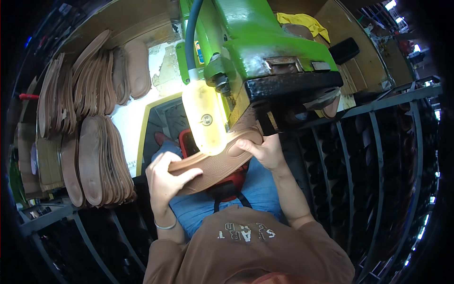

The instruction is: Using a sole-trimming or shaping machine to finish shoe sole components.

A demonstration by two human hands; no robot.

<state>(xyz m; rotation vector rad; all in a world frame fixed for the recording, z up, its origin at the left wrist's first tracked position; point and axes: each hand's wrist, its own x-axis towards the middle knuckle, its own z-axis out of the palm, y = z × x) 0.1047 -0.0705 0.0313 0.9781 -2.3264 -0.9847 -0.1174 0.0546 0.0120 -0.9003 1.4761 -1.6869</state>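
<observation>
A brown shoe sole (218, 169) with a textured face and raised rim is held slantwise in front of me, just below the green machine (255, 38). My left hand (166, 177) grips its left end, thumb lying across the face and fingers over the far edge. At the other end my right hand (267, 152) is closed around it, thumb on the face and its fingers partly hidden. The sole's right end is close under the machine's dark head (293, 87); whether they touch I cannot tell. A glowing lamp (204, 118) hangs in front of the sole's far edge.
Several brown soles (101, 163) are stacked upright on the left bench, with more (78, 90) behind them. A yellow cloth (305, 24) and a dark block (344, 50) are at the back right. Metal racks (350, 170) of dark items stand to the right.
</observation>
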